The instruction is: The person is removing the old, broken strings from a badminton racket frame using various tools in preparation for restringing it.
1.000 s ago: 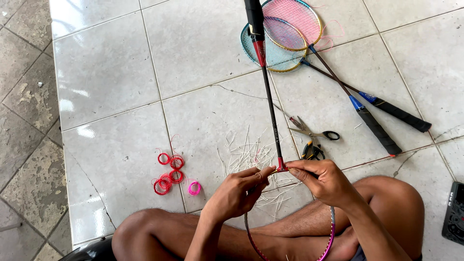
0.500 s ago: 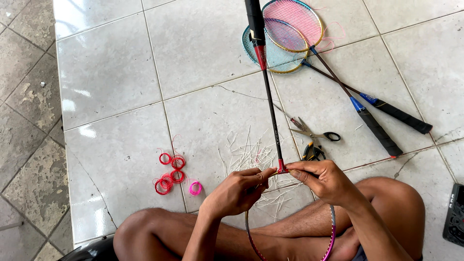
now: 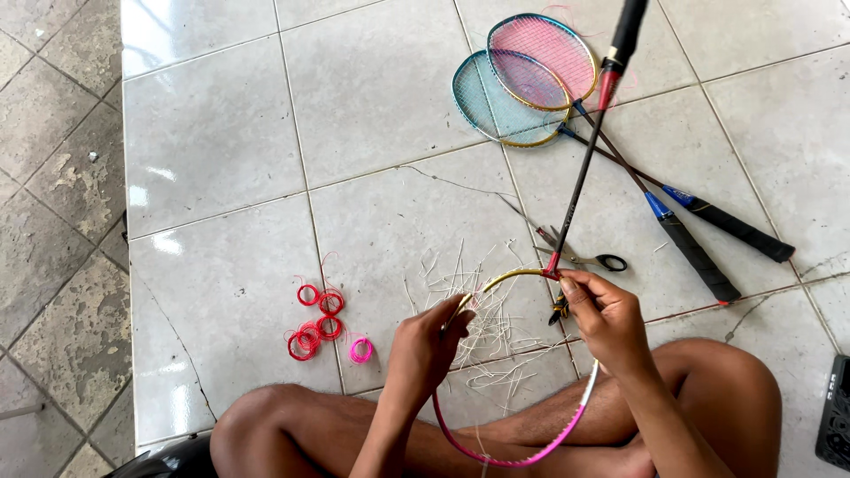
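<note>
Left hand: the left hand (image 3: pixel 425 345) is closed in a pinch on the rim of the racket frame (image 3: pixel 531 456), on its upper left side. The fingers are curled tight.
Right hand: the right hand (image 3: pixel 606 320) is half closed. Its fingertips hold the frame at the top, right where the thin shaft joins it.
Racket frame: it is a hoop with no strings in it. It is yellow at the top and pink lower down. It sits between the two hands, over the person's legs (image 3: pixel 292 429). The shaft (image 3: pixel 580 186) points up and away, with a red and black handle at the far end.
Cut strings: a pile of short white string bits (image 3: pixel 482 310) lies on the floor tiles (image 3: pixel 212 133), just under and beside the frame.
Scissors: a pair of scissors (image 3: pixel 580 258) lies on the floor near the right hand, behind the shaft.
Little coils: red string coils (image 3: pixel 314 320) and one pink coil (image 3: pixel 360 350) lie close together on the floor, to the left of the left hand.
Other rackets: two strung rackets (image 3: pixel 531 75) lie crossed on the floor, well apart from the hands. One has pink strings and one has bluish strings. Their handles are dark.
</note>
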